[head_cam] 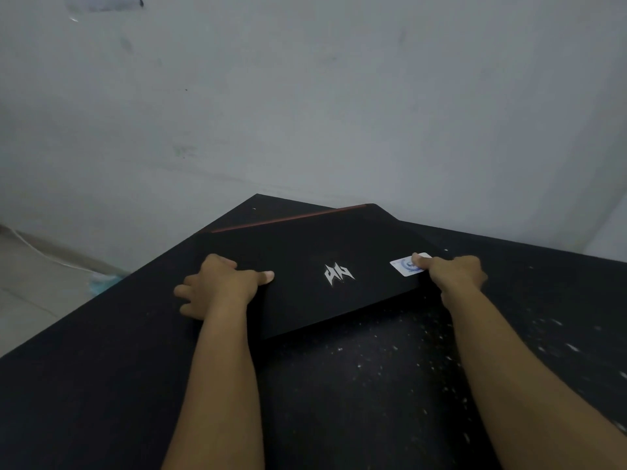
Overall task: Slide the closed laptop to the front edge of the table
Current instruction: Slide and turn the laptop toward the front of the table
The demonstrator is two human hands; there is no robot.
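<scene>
A closed black laptop (315, 252) with a silver logo, a red back edge and a white sticker lies at an angle near the far corner of the black table (101, 385). My left hand (220, 283) grips the laptop's left side, thumb on the lid and fingers down along the edge. My right hand (451, 274) holds the right side, its thumb pressed on the white sticker (405, 266). Both forearms reach in from the bottom of the view.
The table's top is dotted with pale specks on the right half. A pale wall (305, 96) stands right behind the table. To the left the table edge drops to a tiled floor (30, 283) with a white cable and a bluish scrap.
</scene>
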